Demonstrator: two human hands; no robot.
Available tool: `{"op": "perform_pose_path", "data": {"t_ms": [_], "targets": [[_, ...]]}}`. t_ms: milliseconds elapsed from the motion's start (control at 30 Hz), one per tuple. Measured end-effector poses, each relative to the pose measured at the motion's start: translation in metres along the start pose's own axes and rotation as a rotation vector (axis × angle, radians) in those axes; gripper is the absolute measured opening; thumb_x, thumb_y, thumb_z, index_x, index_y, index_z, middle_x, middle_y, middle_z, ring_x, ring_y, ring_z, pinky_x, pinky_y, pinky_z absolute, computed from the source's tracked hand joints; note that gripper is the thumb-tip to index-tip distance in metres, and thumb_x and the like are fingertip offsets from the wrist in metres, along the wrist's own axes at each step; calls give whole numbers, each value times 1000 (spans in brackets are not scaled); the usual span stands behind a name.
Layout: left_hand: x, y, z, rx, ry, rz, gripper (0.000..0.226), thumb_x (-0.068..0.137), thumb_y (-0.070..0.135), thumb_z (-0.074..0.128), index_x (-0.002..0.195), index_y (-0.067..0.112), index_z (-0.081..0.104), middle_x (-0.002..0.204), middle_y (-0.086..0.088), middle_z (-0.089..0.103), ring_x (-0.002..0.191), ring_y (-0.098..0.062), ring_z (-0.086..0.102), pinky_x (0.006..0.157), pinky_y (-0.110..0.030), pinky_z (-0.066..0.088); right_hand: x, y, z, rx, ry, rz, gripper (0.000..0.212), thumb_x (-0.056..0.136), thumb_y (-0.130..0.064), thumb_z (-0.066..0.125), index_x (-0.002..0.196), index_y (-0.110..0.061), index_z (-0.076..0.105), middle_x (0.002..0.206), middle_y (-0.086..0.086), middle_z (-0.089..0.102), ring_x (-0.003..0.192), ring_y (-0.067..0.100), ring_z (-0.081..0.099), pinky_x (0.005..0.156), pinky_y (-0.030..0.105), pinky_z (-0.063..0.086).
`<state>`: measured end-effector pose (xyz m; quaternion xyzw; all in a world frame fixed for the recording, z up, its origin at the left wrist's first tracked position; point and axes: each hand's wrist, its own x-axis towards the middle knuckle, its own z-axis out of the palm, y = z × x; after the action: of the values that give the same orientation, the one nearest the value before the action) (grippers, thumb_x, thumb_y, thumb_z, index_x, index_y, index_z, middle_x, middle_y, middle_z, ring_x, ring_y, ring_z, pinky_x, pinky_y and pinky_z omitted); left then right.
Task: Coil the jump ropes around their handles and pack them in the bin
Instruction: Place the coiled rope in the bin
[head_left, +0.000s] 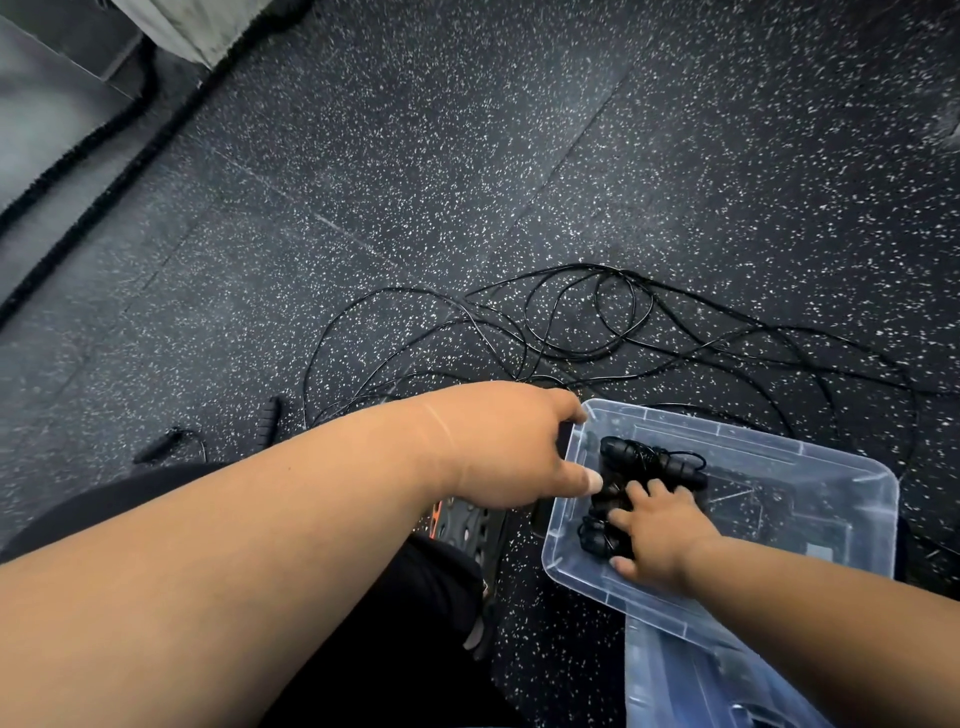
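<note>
Packing step: right hand (655, 530) presses coiled ropes (636, 470) into bin (810, 525); left hand (511, 441) grips its rim. Next: coil loose ropes (571, 332) beyond both hands.

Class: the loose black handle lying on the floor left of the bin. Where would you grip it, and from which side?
Grip the ribbed handle across its middle, from above. It lies flat on the floor, its long sides exposed, and its rope end stays clear for coiling.

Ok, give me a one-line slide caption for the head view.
Right hand presses coiled jump ropes into the clear plastic bin as the left hand steadies its rim; loose ropes remain on the floor.
</note>
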<state>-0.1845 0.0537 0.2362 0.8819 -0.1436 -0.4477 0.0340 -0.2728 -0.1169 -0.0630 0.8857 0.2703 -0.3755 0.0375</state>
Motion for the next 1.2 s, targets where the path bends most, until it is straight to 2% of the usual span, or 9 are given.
{"op": "perform_pose_path", "data": {"t_ms": [133, 233, 367, 433, 667, 767, 933, 1067, 1200], "targets": [[1, -2, -1, 13, 0, -4, 74, 96, 71, 58, 159, 38, 37, 149, 7, 60, 107, -15, 66, 94, -28, 46, -1, -10, 10, -26, 25, 52, 71, 94, -73, 31, 149, -29, 39, 147, 19, 39, 121, 38, 45, 92, 50, 41], [1, -4, -3, 8, 13, -7, 73, 96, 73, 57, 159, 40, 37, 145, 9, 61, 77, -5, 59, 82, -25, 45, -1, -9, 13, 0, 20, 92, 70, 94, -74, 31, 150, -32, 34, 147, 18, 37, 118, 38, 48, 87, 50, 42], [2, -6, -2, -21, 15, -12, 71, 97, 72, 56, 158, 40, 38, 148, 10, 60, 109, -13, 64, 90, -27, 44, 4, -12, 16, 111, -37, 123, 62, 95, -71, 40, 144, -34, 35, 148, 14, 31, 119, 36, 46, 88, 52, 47], [2, -5, -2, -27, 11, -3, 70, 98, 70, 56, 158, 39, 39, 149, 10, 58, 92, -11, 62, 83, -25, 43, 6, -13, 20, 127, -45, 100, 57, 98, -66, 42, 143, -32, 36, 152, 16, 28, 119, 37, 48, 89, 52, 49], [-1, -6, 1, -30, 16, 17, 70, 97, 73, 55, 157, 42, 39, 150, 11, 58, 121, -15, 63, 101, -32, 48, 6, -7, 19, 256, -82, 67, 55, 101, -60, 46, 149, -33, 37, 169, 16, -21, 127, 38, 51, 99, 47, 49], [-2, -7, 2, -48, -3, 16, 71, 96, 74, 54, 158, 44, 37, 150, 11, 57, 102, -10, 65, 92, -31, 50, 2, -1, 11, 328, -103, 46, 60, 102, -54, 53, 155, -34, 35, 169, 11, -26, 126, 35, 58, 100, 42, 50], [-3, -6, 1, -56, -11, 32, 72, 96, 75, 54, 158, 43, 37, 149, 11, 59, 125, -15, 62, 108, -36, 48, -7, 12, 11, 439, -122, 18, 61, 103, -50, 52, 160, -43, 30, 167, -3, -32, 144, 31, 43, 115, 41, 39], [-1, -5, -1, -58, -6, 43, 71, 96, 75, 53, 157, 42, 38, 148, 11, 59, 124, -14, 62, 106, -34, 48, -5, 22, 18, 447, -88, -2, 59, 102, -24, 45, 157, -44, 36, 173, -1, -11, 154, 30, 27, 124, 36, 26], [0, -4, 0, -69, 1, 48, 71, 96, 76, 53, 157, 42, 38, 146, 11, 61, 118, -13, 63, 100, -31, 48, 4, 42, 17, 182, 8, -49, 75, 89, -8, 58, 152, -44, 39, 169, 4, 21, 141, 33, 39, 118, 40, 32]]}}
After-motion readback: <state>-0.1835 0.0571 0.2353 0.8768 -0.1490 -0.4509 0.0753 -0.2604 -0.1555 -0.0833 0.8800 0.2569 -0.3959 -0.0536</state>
